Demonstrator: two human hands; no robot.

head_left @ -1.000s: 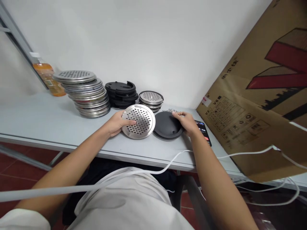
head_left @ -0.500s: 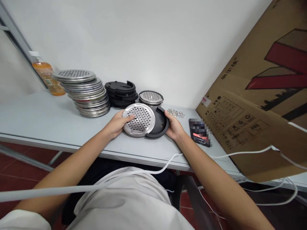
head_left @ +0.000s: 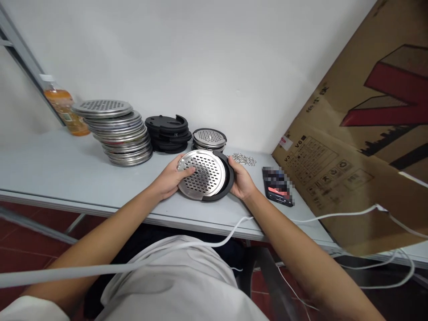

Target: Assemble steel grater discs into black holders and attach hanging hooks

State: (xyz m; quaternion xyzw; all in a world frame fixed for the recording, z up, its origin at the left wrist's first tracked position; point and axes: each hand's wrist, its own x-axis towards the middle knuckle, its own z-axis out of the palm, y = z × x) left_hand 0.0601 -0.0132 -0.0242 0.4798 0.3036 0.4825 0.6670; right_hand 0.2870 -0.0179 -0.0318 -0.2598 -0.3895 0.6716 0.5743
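A round perforated steel disc (head_left: 202, 174) lies inside a black plastic ring (head_left: 229, 180) on the grey table (head_left: 67, 174). My left hand (head_left: 170, 180) grips the disc's left edge, thumb on its face. My right hand (head_left: 241, 179) holds the black ring's right side. Behind them stand a tall leaning stack of steel discs (head_left: 117, 131), a stack of black rings (head_left: 169, 133) and a short stack of assembled discs (head_left: 209, 139). A small heap of metal clips (head_left: 244, 158) lies just beyond my right hand.
A phone (head_left: 278, 185) lies to the right of my right hand. A large cardboard box (head_left: 361, 133) leans over the table's right end. An orange drink bottle (head_left: 63, 107) stands at the back left. A white cable (head_left: 214, 243) crosses the table's front edge.
My right hand slid the black ring leftward under the steel disc. The disc now sits inside the ring, and both hands moved slightly right and closer together.
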